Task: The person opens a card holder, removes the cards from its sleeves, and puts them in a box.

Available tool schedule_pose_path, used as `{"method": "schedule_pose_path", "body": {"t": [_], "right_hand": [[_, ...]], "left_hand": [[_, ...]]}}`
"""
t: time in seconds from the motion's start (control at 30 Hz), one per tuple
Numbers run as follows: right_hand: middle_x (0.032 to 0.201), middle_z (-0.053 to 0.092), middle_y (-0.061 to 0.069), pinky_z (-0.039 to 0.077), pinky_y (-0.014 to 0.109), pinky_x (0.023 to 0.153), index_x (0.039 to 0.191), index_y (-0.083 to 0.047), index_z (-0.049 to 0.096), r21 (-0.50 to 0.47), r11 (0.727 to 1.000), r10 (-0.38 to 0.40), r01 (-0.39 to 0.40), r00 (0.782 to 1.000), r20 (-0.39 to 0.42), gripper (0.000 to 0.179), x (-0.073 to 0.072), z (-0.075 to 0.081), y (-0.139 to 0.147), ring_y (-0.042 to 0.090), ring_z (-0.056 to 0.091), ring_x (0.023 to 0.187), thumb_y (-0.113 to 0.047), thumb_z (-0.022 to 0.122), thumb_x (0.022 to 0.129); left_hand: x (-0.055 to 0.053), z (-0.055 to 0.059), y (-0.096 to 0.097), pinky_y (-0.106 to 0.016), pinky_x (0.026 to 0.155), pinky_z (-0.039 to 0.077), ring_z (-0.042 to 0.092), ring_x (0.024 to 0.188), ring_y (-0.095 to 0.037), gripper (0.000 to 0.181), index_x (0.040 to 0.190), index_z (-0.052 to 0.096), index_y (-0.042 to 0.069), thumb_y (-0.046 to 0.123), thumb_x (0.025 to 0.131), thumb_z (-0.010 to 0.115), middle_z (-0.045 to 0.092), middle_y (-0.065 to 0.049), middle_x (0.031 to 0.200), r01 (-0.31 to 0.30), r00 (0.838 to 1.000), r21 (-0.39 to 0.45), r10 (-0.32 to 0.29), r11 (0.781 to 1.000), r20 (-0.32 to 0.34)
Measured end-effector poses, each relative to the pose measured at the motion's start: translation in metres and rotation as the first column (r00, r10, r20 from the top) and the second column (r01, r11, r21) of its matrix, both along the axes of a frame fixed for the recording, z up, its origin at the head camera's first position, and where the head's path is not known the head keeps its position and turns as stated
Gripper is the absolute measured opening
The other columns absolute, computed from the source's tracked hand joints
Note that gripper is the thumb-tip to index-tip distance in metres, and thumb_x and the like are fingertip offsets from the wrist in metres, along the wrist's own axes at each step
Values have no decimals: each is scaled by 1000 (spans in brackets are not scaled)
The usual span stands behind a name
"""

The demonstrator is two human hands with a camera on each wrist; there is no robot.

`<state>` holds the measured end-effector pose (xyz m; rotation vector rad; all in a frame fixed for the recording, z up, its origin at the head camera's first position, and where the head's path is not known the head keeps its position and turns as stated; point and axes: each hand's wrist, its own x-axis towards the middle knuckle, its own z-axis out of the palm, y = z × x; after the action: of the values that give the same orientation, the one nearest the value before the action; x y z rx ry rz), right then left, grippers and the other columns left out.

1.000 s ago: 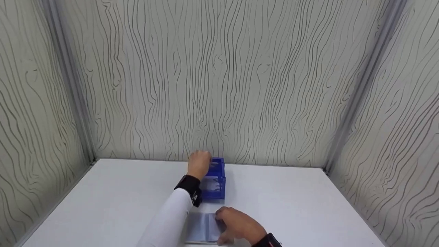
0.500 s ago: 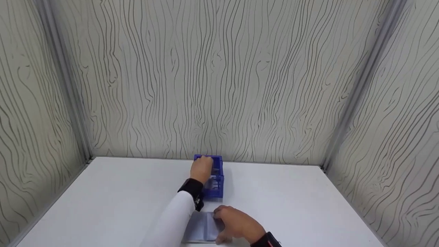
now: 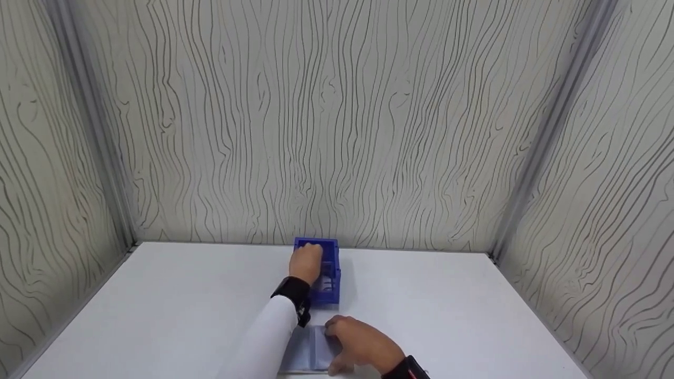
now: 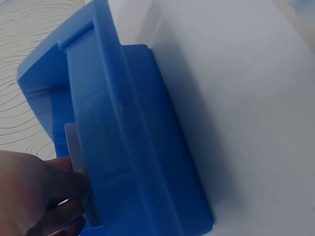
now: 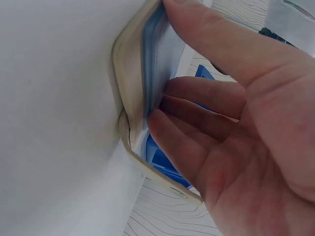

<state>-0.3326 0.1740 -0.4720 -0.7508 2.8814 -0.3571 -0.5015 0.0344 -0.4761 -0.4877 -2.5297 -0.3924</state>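
Inside the blue plastic bin (image 3: 325, 298), my left hand (image 3: 306, 263) pinches a thin whitish card (image 4: 74, 145) with small dark print. The card stands close along the inner wall in the left wrist view; its lower part is behind the fingers. At the near side of the table, a card holder (image 3: 299, 353) lies spread with clear bluish sleeves. My right hand (image 3: 366, 343) arches over its right half, thumb at the near edge and fingertips at the far edge. The right wrist view shows its cream cover (image 5: 120, 64) and a strap (image 5: 170, 187) with a snap.
The white table (image 3: 437, 310) ends at a wood-grain patterned back wall (image 3: 368, 131), with similar panels on both sides. The bin stands near the back, straight beyond the card holder. My left forearm passes over the holder's left part.
My left hand has gone from the bin's far left rim down into the bin. The right hand keeps its place on the card holder. The head view has shifted slightly.
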Motion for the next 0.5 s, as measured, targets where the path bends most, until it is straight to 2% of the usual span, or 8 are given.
{"method": "schedule_pose_path", "body": {"t": [0.1, 0.23, 0.5], "right_hand": [[109, 74, -7, 58, 24, 84, 116, -11, 82, -9, 1000, -2, 2, 1000, 6, 50, 0, 0, 0, 0, 55, 87, -31, 101, 74], [110, 74, -7, 58, 24, 85, 118, -11, 82, -9, 1000, -9, 9, 1000, 18, 51, 0, 0, 0, 0, 56, 88, -31, 100, 74], [119, 76, -5, 61, 28, 96, 122, -10, 81, 35, 999, -23, 22, 999, 41, 53, -2, 2, -1, 1, 61, 96, -31, 100, 76]], "left_hand": [[-2, -1, 1, -52, 72, 66, 80, 82, -37, 13, 88, 77, 1, -1, 97, 67, 81, -19, 90, -13, 1000, -9, 13, 1000, -22], [-1, -1, 2, -52, 73, 65, 79, 83, -36, 12, 89, 76, 2, 0, 96, 67, 81, -18, 90, -15, 1000, -23, 15, 1000, -19], [-1, 2, 1, -49, 68, 66, 80, 78, -34, 13, 84, 78, 1, -4, 93, 72, 81, -17, 84, -34, 999, 14, 34, 999, -36]]}}
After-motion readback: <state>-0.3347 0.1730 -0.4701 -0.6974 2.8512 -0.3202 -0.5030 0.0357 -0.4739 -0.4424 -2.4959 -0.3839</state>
